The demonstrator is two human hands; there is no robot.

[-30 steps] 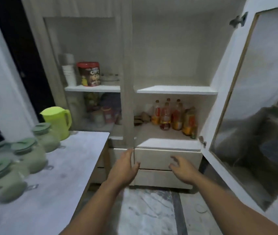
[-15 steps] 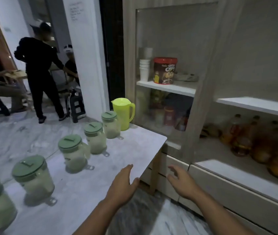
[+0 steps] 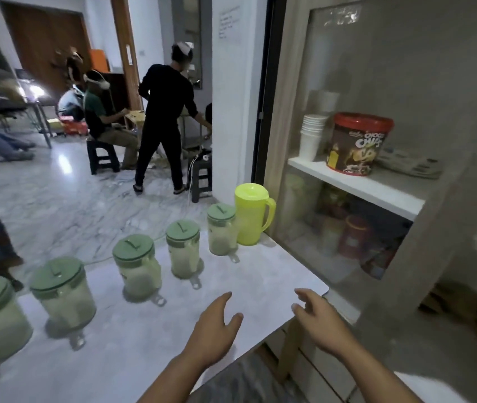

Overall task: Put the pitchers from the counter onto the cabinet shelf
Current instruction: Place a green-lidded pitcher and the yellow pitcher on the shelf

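Several clear pitchers with green lids stand in a row along the far edge of the white counter (image 3: 260,286); the nearest to the cabinet is a green-lidded pitcher (image 3: 221,229), beside a yellow-green pitcher (image 3: 251,213) with a handle. My left hand (image 3: 212,330) hovers open over the counter's near edge. My right hand (image 3: 317,321) is open by the counter's right corner. Both hands hold nothing. The cabinet shelf (image 3: 356,184) lies behind a glass door on the right.
On the shelf stand stacked white cups (image 3: 312,135) and a red-lidded chocolate tub (image 3: 358,144); jars sit below. White drawers (image 3: 318,370) lie under the counter corner. People, one standing in black (image 3: 163,112), and stools occupy the marble floor at the back left.
My view has swung left from the open cabinet to the counter. The pitchers now sit ahead, and both hands have come over the counter's near edge, still open.
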